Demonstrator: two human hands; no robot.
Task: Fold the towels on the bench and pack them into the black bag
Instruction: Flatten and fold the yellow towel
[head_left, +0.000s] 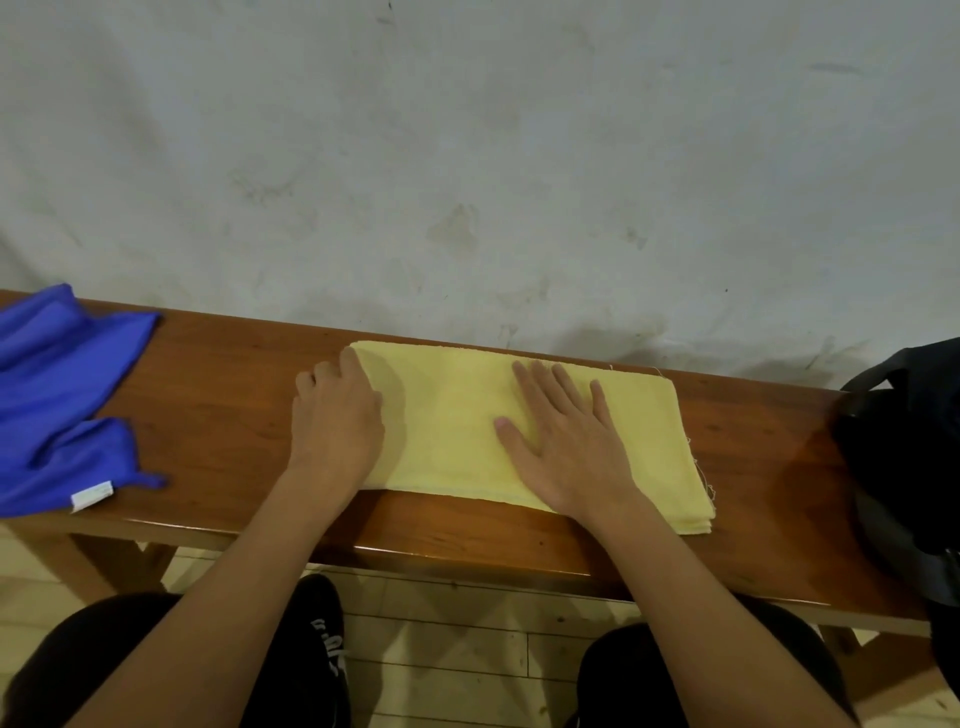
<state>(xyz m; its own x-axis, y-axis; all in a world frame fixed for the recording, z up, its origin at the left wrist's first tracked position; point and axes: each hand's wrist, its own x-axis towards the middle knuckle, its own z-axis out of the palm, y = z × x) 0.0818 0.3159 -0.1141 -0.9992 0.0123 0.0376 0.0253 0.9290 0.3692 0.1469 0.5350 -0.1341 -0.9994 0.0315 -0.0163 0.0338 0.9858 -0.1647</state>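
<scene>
1. Two towels are in view: the blue towel (57, 395) lies rumpled and unfolded at the far left of the wooden surface (223, 374).
2. My left hand (335, 415) curls its fingers at the yellow towel (457, 426)'s left edge; whether it grips is unclear.
3. My right hand (566, 441) presses flat, fingers spread, on that soft, layered towel; I'd lift it from under both ends.
4. The black bag (904, 441) waits far right.

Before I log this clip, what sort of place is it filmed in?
Likely a plain indoor room, perhaps a changing or utility area; I cannot say which. A long wooden bench stands against a scuffed, stained pale wall, with light wood-plank flooring underneath.
</scene>
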